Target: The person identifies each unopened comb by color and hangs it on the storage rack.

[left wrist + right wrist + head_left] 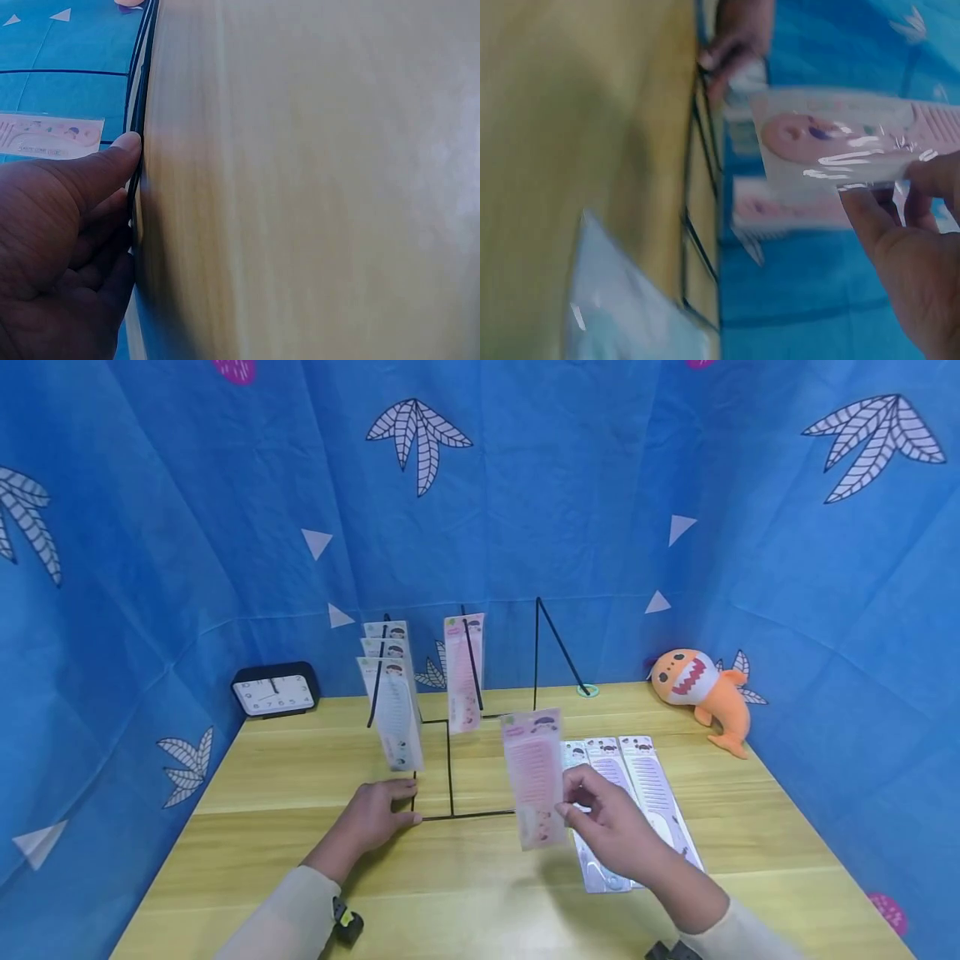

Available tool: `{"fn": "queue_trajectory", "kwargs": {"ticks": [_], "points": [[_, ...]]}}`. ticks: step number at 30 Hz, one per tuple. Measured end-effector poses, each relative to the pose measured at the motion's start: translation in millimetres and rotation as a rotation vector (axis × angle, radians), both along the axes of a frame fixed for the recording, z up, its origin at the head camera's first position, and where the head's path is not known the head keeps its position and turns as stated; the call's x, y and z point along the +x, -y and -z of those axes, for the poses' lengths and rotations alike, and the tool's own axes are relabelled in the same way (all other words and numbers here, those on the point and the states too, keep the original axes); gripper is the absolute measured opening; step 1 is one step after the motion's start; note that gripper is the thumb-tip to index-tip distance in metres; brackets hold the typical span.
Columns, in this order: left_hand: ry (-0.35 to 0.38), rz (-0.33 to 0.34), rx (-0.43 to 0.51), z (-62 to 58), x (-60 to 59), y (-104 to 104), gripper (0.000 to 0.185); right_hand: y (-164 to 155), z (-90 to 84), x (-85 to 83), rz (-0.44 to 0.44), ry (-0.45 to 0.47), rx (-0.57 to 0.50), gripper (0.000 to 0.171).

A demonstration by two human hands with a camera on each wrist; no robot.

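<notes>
My right hand (611, 818) pinches the edge of a pink comb in a clear printed packet (534, 777), upright above the table in front of the black wire display rack (452, 768). In the right wrist view the comb's rounded handle (791, 137) shows through the plastic. At the rack's front left corner my left hand (375, 814) holds the base wire, thumb (126, 144) and fingers against it. Several pale comb packets (395, 710) hang on the left hook, and a pink packet (463, 677) hangs on the middle one. No packet hangs on the right hook (562, 643).
Several packaged combs (651, 785) lie side by side on the wooden table (465, 902), right of the rack and partly behind my right hand. An orange plush shark (705, 693) sits at the back right. A black-framed clock (275, 692) stands at the back left, before a blue curtain (480, 527).
</notes>
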State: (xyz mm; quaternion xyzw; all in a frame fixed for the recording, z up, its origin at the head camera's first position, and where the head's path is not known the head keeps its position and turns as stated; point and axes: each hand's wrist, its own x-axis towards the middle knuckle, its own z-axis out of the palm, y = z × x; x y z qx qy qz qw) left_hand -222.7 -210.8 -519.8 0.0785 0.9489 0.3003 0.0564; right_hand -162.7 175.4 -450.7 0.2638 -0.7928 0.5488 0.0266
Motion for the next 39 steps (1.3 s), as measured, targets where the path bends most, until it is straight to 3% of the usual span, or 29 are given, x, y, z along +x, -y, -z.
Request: {"fn": "queue_trajectory", "kwargs": {"ticks": [7,12,30,39], "points": [[-0.027,0.020,-0.001,2.6,-1.2,2,0.050,42,19.3,-6.3,-0.003,0.073,0.005,0.013],[-0.036,0.027,-0.008,1.8,-0.7,2,0.050,54,24.8,-11.8,0.005,0.064,-0.004,0.012],[-0.036,0.027,-0.006,0.4,1.0,1,0.050,66,24.4,-26.5,0.066,0.121,-0.007,0.016],[-0.052,0.029,-0.015,1.2,1.1,1,0.049,74,24.2,-42.9,0.104,0.153,-0.022,0.016]]}}
